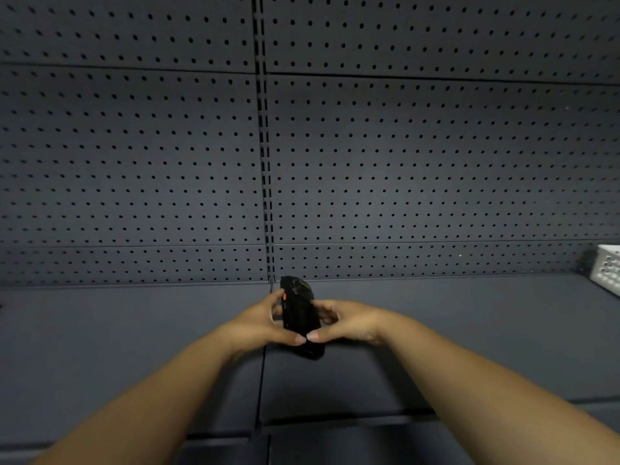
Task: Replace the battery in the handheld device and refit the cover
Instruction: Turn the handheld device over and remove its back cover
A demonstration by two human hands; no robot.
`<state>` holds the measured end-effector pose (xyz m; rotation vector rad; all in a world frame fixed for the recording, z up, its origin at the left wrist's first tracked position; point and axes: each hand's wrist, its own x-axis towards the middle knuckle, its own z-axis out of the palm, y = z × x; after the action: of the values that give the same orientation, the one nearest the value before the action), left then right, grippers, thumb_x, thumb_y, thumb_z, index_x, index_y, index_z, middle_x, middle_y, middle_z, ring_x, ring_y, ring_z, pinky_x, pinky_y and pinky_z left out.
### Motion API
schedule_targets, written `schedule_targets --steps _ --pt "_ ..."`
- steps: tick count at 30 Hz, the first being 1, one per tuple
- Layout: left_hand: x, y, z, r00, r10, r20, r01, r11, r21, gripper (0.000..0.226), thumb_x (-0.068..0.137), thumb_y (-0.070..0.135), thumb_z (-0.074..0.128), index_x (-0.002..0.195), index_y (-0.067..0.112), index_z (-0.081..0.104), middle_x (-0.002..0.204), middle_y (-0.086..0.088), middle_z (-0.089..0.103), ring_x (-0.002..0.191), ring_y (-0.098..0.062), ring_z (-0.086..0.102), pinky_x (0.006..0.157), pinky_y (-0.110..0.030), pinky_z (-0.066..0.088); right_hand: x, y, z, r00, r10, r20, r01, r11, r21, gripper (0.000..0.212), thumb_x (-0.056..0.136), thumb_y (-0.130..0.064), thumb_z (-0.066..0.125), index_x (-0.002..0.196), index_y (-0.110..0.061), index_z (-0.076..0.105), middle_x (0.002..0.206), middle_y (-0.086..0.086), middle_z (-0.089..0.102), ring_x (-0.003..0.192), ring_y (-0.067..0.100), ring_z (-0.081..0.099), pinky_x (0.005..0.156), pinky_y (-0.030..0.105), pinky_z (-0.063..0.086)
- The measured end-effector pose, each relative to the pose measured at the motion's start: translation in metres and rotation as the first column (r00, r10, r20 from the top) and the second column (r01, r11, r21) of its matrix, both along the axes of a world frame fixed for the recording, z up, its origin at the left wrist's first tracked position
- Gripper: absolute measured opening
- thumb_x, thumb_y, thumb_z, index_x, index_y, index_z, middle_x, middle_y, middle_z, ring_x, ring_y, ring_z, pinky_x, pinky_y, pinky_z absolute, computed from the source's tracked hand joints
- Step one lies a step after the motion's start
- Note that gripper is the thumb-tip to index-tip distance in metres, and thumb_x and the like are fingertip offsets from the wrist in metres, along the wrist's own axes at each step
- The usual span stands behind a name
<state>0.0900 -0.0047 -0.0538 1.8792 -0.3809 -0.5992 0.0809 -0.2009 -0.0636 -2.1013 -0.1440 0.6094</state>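
A black handheld device [299,310] with a small orange button on its left side stands roughly upright above the grey shelf, held between both hands. My left hand [260,325] wraps its left side and my right hand [349,325] wraps its right side. Both thumbs meet on the near face of the device, close to its lower part. The device's lower end pokes out below the thumbs. I cannot tell whether the cover is on, and no separate battery shows.
A dark grey shelf surface [134,330] runs under the hands, with a seam down its middle. A grey pegboard wall [402,146] rises behind. A white perforated basket [608,268] sits at the far right edge.
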Motion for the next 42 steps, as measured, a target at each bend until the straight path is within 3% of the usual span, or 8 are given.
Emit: schedule_targets --steps 3,7,14,17,21,31,35,42 --pt "0.000 -0.001 -0.006 0.999 -0.033 -0.017 0.032 0.999 -0.014 0.107 0.066 0.000 0.079 0.148 0.016 0.012 0.130 0.000 0.049 0.113 -0.011 0.054 0.088 -0.013 0.047 0.002 -0.007 -0.004 0.997 0.048 0.059 -0.040 0.990 -0.134 0.129 0.037 -0.063 0.084 0.147 -0.023 0.029 0.153 -0.004 0.038 0.141 0.012 0.033 0.121 0.038 0.023" --pt "0.002 -0.003 -0.007 0.996 -0.075 0.047 0.072 0.996 0.049 0.101 0.075 0.005 0.073 0.149 0.017 0.005 0.149 -0.004 0.036 0.132 -0.005 0.031 0.105 -0.017 0.025 0.006 -0.013 -0.013 0.995 0.040 0.094 -0.019 0.978 -0.208 0.145 0.025 -0.075 0.077 0.149 -0.023 0.023 0.154 -0.005 0.034 0.142 0.011 0.032 0.120 0.038 0.025" --pt "0.013 -0.003 -0.012 0.976 -0.175 0.130 0.156 0.978 0.142 0.099 0.079 0.016 0.071 0.149 0.022 0.001 0.156 0.002 0.024 0.128 0.005 0.020 0.108 -0.014 0.011 0.001 -0.013 -0.013 0.991 0.018 0.134 0.013 0.974 -0.226 0.143 0.025 -0.077 0.076 0.148 -0.019 0.028 0.152 -0.004 0.040 0.139 0.012 0.038 0.119 0.037 0.028" --pt "0.021 0.003 -0.023 0.964 -0.175 0.200 0.127 0.964 0.232 0.102 0.075 0.031 0.075 0.148 0.032 0.004 0.156 0.004 0.025 0.136 0.001 0.020 0.122 -0.044 -0.003 -0.005 -0.007 -0.004 0.986 0.003 0.168 0.042 0.962 -0.268 0.117 0.044 -0.057 0.084 0.144 -0.018 0.037 0.144 -0.002 0.050 0.131 0.014 0.047 0.116 0.036 0.034" --pt "0.025 0.006 -0.031 0.941 -0.221 0.256 0.124 0.930 0.347 0.100 0.075 0.042 0.071 0.147 0.036 0.003 0.157 0.005 0.023 0.146 -0.011 0.012 0.118 -0.046 -0.014 -0.006 -0.001 -0.001 0.976 -0.010 0.217 0.081 0.943 -0.322 0.084 0.062 -0.036 0.084 0.135 -0.018 0.048 0.131 0.001 0.061 0.120 0.018 0.057 0.108 0.036 0.042" --pt "0.028 0.010 -0.028 0.946 -0.240 0.217 0.145 0.915 0.376 0.101 0.073 0.039 0.075 0.148 0.034 0.009 0.158 0.000 0.020 0.145 -0.018 0.018 0.119 -0.034 0.018 -0.004 0.001 0.002 0.975 0.016 0.224 0.077 0.913 -0.402 0.087 0.070 -0.042 0.077 0.144 -0.015 0.038 0.140 0.005 0.054 0.128 0.019 0.052 0.111 0.035 0.039" --pt "0.026 0.009 -0.028 0.939 -0.236 0.250 0.131 0.918 0.373 0.101 0.071 0.038 0.077 0.147 0.033 0.011 0.155 0.001 0.028 0.141 -0.017 0.027 0.113 -0.029 0.025 0.012 -0.009 0.011 0.972 -0.037 0.231 0.127 0.912 -0.391 0.057 0.089 -0.037 0.059 0.140 -0.014 0.046 0.139 0.005 0.056 0.129 0.019 0.052 0.113 0.032 0.036" --pt "0.022 0.005 -0.033 0.918 -0.214 0.333 0.050 0.897 0.439 0.109 0.066 0.045 0.078 0.148 0.031 0.008 0.154 -0.001 0.030 0.139 -0.018 0.030 0.111 -0.030 0.028 0.037 0.002 0.016 0.933 0.058 0.355 0.189 0.761 -0.620 0.042 0.096 -0.029 0.048 0.135 -0.014 0.051 0.139 0.010 0.055 0.129 0.026 0.049 0.108 0.034 0.037"
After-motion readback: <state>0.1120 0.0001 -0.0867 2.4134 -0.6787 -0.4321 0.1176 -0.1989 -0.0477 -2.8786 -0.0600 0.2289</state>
